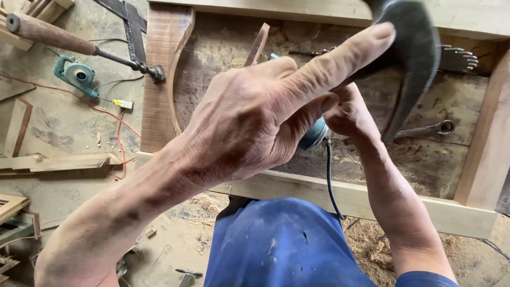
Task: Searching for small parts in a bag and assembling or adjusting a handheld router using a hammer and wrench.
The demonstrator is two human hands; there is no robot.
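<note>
- Upper right of the frame: a dark curved metal blade (417,58) is held up close to the camera, its narrow end tapering down toward the right.
- The left hand (249,122) fills the middle of the frame, its forefinger stretched out and pressed along the blade's lower edge; the other fingers (297,114) are curled in, though what they clamp is hidden.
- The right hand (350,114) sits just behind it, right of centre, fingers closed about the blade's lower part.
- Between the two hands shows a blue-grey round power tool (314,134), its black cord (330,180) hanging down over the pale front rail.
- Behind lies the wooden worktop (425,165), with a ring spanner (427,129) at the right and a toothed saw disc (458,58) above it.
- At the upper left, a wooden-handled hammer (79,45) lies across, and a green power tool (76,74) rests on the floor (64,127).
- Blue trousers (281,244) show at the bottom centre.
</note>
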